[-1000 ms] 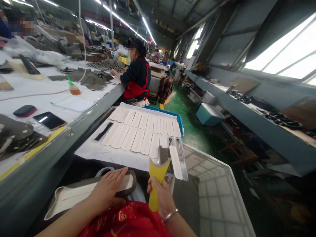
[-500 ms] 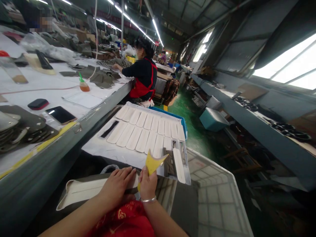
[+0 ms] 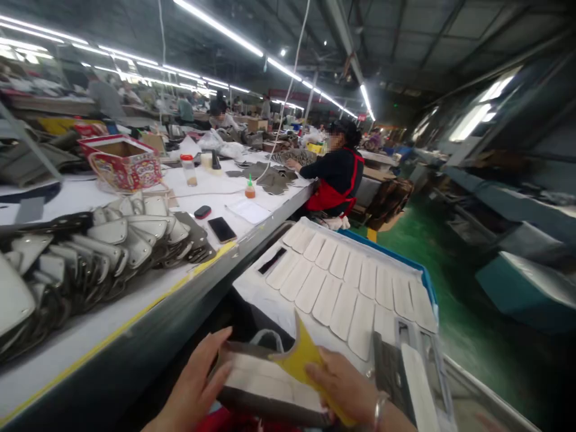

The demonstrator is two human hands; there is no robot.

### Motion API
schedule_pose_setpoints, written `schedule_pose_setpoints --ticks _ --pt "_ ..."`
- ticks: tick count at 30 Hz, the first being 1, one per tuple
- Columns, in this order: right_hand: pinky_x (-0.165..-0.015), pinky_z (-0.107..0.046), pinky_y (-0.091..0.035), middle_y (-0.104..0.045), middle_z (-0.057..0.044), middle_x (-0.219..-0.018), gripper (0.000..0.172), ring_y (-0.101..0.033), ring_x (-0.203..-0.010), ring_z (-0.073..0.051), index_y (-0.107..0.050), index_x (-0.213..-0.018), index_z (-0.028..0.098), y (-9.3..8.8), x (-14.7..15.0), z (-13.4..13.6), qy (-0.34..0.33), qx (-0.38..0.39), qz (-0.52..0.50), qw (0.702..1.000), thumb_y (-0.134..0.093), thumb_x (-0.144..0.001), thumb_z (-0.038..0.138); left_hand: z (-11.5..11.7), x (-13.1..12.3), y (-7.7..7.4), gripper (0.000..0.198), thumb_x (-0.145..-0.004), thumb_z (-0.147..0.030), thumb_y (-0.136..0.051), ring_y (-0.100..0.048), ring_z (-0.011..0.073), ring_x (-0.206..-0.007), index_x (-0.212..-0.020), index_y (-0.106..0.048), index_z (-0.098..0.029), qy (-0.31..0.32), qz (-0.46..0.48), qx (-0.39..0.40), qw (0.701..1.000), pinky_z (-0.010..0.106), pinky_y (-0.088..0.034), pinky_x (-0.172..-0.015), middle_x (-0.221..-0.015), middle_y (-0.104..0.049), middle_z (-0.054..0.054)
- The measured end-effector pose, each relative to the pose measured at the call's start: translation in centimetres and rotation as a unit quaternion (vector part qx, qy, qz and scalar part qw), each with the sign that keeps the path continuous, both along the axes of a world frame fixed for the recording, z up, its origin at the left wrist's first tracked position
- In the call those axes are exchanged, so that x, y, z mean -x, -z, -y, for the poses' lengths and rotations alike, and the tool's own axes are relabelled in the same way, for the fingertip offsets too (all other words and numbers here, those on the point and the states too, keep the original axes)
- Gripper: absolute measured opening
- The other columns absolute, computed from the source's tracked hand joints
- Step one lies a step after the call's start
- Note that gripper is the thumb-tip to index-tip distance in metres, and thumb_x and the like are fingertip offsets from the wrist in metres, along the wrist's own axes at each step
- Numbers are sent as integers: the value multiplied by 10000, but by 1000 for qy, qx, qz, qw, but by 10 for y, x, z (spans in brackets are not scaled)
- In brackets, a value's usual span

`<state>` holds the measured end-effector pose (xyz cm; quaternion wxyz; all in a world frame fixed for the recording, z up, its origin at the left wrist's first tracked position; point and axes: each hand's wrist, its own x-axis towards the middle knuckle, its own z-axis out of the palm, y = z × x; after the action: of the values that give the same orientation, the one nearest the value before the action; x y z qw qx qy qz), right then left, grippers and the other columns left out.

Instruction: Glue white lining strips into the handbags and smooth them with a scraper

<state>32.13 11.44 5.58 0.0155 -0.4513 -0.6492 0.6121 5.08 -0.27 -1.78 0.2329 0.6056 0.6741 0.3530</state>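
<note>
My right hand (image 3: 344, 381) grips a flat yellow tool with a curved, two-pointed end (image 3: 299, 354). Beneath the tool, over my lap, lies a long dark grey piece with a white panel (image 3: 270, 378). At the left end of that piece is my left hand (image 3: 200, 378), its thumb on the white side and its fingers around the edge; the hand is slightly blurred. Rows of white rounded strips (image 3: 344, 285) lie just beyond on a white-covered board (image 3: 252, 288). Beside my right hand are a dark grey strip (image 3: 390, 375) and a loose white strip (image 3: 416, 384).
Along the left runs a long table (image 3: 148, 342) with a stack of grey-white pieces (image 3: 130, 237), a phone (image 3: 222, 229), a glue bottle (image 3: 250, 187) and a red patterned box (image 3: 123, 163). A co-worker in a red apron (image 3: 337, 174) sits ahead. A teal bin (image 3: 517, 294) stands right.
My view has swung left, bringing the stacked pieces and red box into sight. My left hand has moved from lying on the grey piece to its left end. The yellow tool is now over the white panel.
</note>
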Motion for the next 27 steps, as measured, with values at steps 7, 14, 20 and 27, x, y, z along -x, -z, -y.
schedule_pose_setpoints --ticks 7,14,20,27 --pt "-548 -277 -354 -654 -84 -769 345 -598 -690 -235 -598 -951 197 -4 87 -52 -298 -292 200 887 -626 -672 398 -6 18 16 571 -906 -519 -149 -484 212 -1151 -1206 -515 -200 -44 362 122 923 397 -300 -1045 -1250 -541 31" --pt "-645 -304 -357 -630 -51 -776 238 -575 -709 -203 -635 -875 208 20 149 -67 -358 -375 136 844 -538 -755 389 -9 9 37 645 -884 -570 -100 -486 222 -1143 -1179 -538 -199 -85 455 133 876 375 -386 -977 -1223 -561 23" --pt "-704 -374 -307 -594 -87 -704 507 -520 -735 -211 -668 -696 170 45 199 -70 -365 -509 104 773 -334 -868 512 -12 10 43 871 -806 -670 30 -612 232 -931 -1121 -584 -139 -155 486 226 830 393 -441 -894 -1026 -662 78" --pt "-658 -369 -257 -575 -58 -635 499 -471 -657 -173 -675 -666 167 50 236 -78 -455 -554 -64 695 -371 -853 515 -19 11 16 931 -761 -747 -63 -648 270 -856 -1011 -646 -66 -272 579 275 718 391 -478 -838 -814 -704 119"
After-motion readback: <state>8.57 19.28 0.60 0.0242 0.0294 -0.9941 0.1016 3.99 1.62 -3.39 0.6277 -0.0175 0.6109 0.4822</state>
